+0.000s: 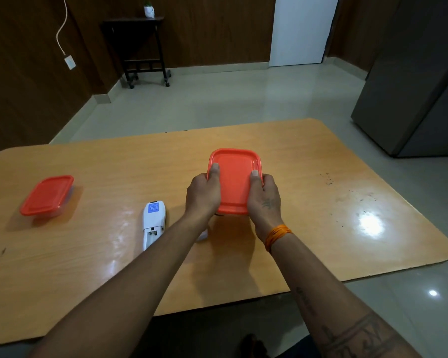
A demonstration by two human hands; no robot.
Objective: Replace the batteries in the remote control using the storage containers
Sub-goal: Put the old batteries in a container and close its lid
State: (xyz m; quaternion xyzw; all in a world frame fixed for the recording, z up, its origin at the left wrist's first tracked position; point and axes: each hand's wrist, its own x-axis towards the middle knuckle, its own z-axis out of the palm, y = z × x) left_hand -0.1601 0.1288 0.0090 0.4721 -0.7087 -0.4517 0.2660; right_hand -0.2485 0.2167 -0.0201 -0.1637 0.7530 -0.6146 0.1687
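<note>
A storage container with an orange lid (234, 177) is in the middle of the wooden table (321, 208). My left hand (201, 195) grips its left side and my right hand (265, 197) grips its right side, thumbs on the lid. The white remote control (153, 220) lies face down to the left of my left arm, its battery compartment open and empty-looking. A small white piece (202, 236), probably the battery cover, peeks out beside my left wrist. A second container with an orange lid (47, 196) stands shut at the table's left.
A grey refrigerator (419, 86) stands on the right beyond the table. A dark side table on wheels (142, 50) with a small plant pot is against the far wall. Floor lies beyond the table's far edge.
</note>
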